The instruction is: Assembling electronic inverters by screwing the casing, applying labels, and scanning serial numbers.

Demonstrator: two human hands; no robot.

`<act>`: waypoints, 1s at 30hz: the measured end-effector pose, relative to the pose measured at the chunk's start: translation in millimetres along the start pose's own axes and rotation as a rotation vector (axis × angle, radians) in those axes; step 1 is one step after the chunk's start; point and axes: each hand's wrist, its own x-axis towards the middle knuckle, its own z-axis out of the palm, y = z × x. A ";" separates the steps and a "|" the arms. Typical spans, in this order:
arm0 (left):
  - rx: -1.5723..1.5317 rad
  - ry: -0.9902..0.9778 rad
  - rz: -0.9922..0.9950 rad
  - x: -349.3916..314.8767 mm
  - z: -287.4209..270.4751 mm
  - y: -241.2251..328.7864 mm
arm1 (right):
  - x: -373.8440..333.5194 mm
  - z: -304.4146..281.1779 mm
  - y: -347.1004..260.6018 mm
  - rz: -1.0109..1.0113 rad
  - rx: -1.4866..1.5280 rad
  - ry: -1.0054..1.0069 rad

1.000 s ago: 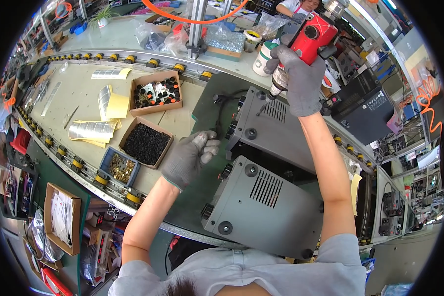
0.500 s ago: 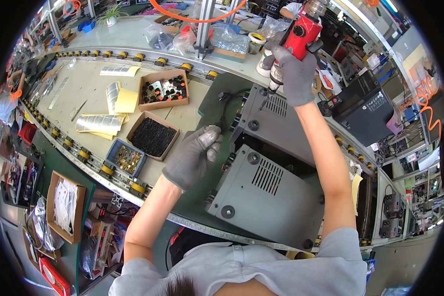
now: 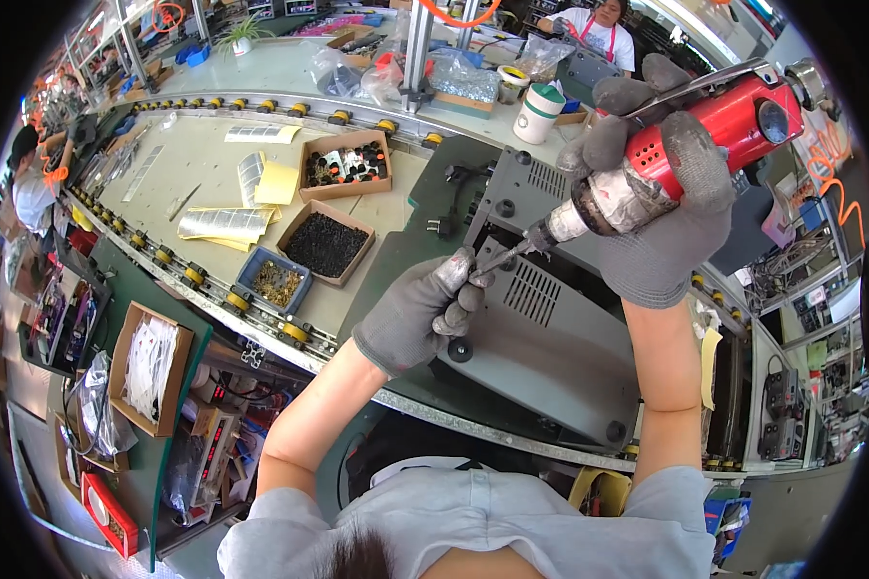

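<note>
Grey gloves cover both hands. My right hand point(image 3: 671, 246) is wrapped around a red power screwdriver point(image 3: 758, 116), held tilted with its bit pointing down and left. The bit's tip meets the pinched fingertips of my left hand point(image 3: 415, 314); whatever small piece they hold is hidden. Below the tool lies a grey metal case point(image 3: 550, 362) with vent slots and round black feet, partly covered by my left hand. Behind it sits a second grey case point(image 3: 526, 203), also with slots and feet.
Left of the cases stand a blue tray of brass-coloured screws point(image 3: 273, 280), a box of small black parts point(image 3: 326, 243) and a box of black and orange pieces point(image 3: 346, 164). A plug with its cord point(image 3: 441, 226) lies nearby. Another person point(image 3: 599, 34) is across the bench.
The screwdriver has come closer and swung from upright to slanted, its bit now at my left fingertips. My left hand has shifted right, over the near case's corner.
</note>
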 end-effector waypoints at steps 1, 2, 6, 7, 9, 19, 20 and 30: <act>0.046 -0.001 0.010 -2.3 2.3 -2.0 | -2.0 -2.7 -0.9 0.021 0.079 -0.002; 0.093 -0.002 0.020 -4.9 4.3 -3.9 | -4.1 -5.0 -2.0 0.041 0.159 -0.005; 0.156 -0.006 0.036 -11.0 8.5 -6.3 | -9.9 -9.4 -7.9 0.009 0.199 -0.001; 0.133 -0.014 0.025 -11.8 9.2 -7.1 | -11.8 -9.1 -10.7 -0.027 0.111 0.001; 0.111 -0.022 0.016 -13.6 11.1 -8.1 | -12.8 -13.2 -13.2 -0.065 0.025 0.002; 0.067 -0.012 0.039 -15.9 10.8 -11.4 | -18.5 -9.7 -20.8 -0.413 -0.342 -0.075; 0.052 -0.034 0.054 -16.1 7.4 -11.5 | -21.3 -2.7 -26.2 -0.035 0.051 0.030; 0.134 -0.048 0.050 -18.2 5.1 -9.3 | -19.8 -2.6 -21.7 -0.037 0.136 -0.043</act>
